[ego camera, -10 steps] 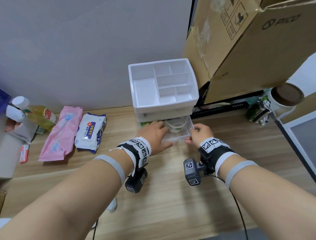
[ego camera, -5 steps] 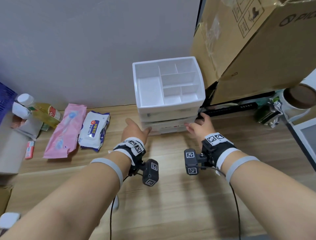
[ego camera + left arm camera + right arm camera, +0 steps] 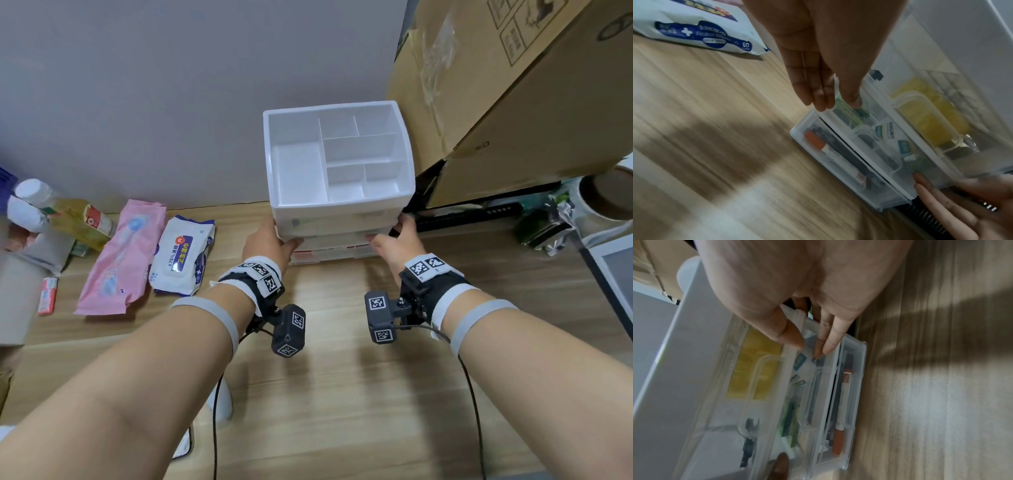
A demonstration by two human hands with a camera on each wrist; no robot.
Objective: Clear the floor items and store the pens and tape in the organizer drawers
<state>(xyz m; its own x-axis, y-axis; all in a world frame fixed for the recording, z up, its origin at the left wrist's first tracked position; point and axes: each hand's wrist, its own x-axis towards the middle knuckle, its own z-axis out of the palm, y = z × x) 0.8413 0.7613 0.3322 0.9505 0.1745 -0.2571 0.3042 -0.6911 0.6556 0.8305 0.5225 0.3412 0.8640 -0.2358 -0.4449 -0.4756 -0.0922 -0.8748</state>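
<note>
The white organizer [image 3: 339,212] stands on the wooden floor against the wall, its open top compartments bare. My left hand [image 3: 270,240] rests against its left front corner and my right hand [image 3: 394,238] against its right front corner, fingers straight. Through the clear drawer fronts I see an orange-capped pen [image 3: 815,141] in the bottom drawer [image 3: 803,129], which sticks out slightly. A roll of tape [image 3: 888,134] with a printed label lies in the middle drawer. In the right wrist view my right hand [image 3: 809,344] touches the middle drawer's corner, with the pen [image 3: 838,439] below it.
A wipes pack [image 3: 181,257], a pink pack [image 3: 123,253] and a yellow bottle [image 3: 68,216] lie on the floor at the left. Cardboard boxes [image 3: 513,102] lean close on the right, above a black power strip [image 3: 472,214]. A white object [image 3: 221,401] lies under my left forearm.
The middle drawer, open a second ago with the tape roll in it, is now pushed in. Both hands have moved from the drawer front to the organizer's front corners.
</note>
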